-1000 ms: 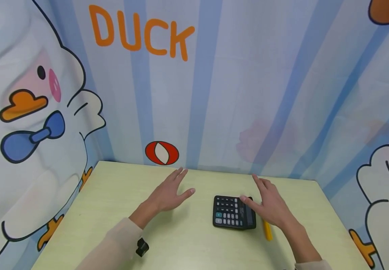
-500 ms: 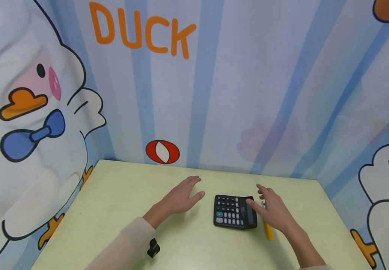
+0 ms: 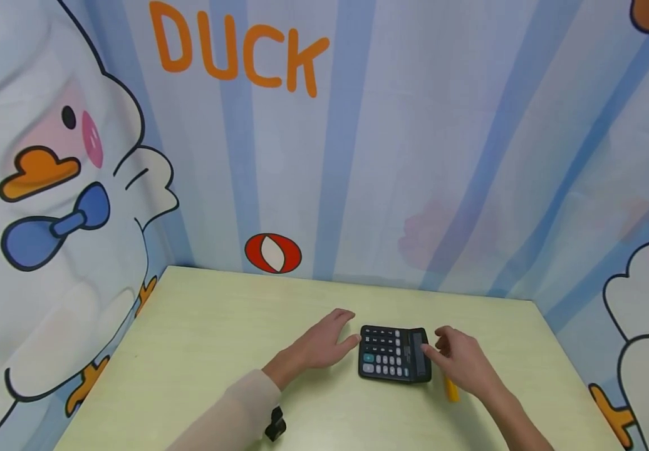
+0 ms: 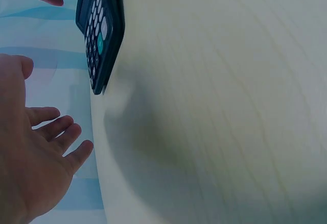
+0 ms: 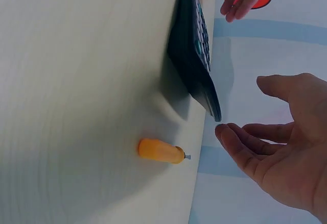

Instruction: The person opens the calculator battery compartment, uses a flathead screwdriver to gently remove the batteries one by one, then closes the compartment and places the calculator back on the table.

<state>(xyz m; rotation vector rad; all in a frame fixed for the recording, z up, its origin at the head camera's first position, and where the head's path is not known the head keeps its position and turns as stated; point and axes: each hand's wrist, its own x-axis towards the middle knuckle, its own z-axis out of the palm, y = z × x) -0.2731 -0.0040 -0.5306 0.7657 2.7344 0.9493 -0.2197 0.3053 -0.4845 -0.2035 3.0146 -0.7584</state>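
A black desk calculator (image 3: 394,354) lies on the table with its raised display end to the right. My left hand (image 3: 324,341) hovers just left of it, fingers loosely extended and thumb tip right by the calculator's left edge. In the left wrist view the palm of my left hand (image 4: 41,168) faces the calculator (image 4: 102,38), nothing in it. My right hand (image 3: 462,360) is at the display end, thumb overlapping that edge in the head view and fingers slightly bent. Under this hand lies a yellow-handled screwdriver (image 3: 451,389); its handle and thin metal shaft (image 5: 187,156) show in the right wrist view.
The pale wooden table (image 3: 217,326) meets a printed duck curtain (image 3: 279,156) along its back edge. A small black device (image 3: 275,425) is at my left wrist, under the sleeve (image 3: 234,407).
My left hand has moved right, up to the calculator. My right hand has come a little nearer the front, and its fingers have bent more. The calculator and screwdriver stay in place on the table.
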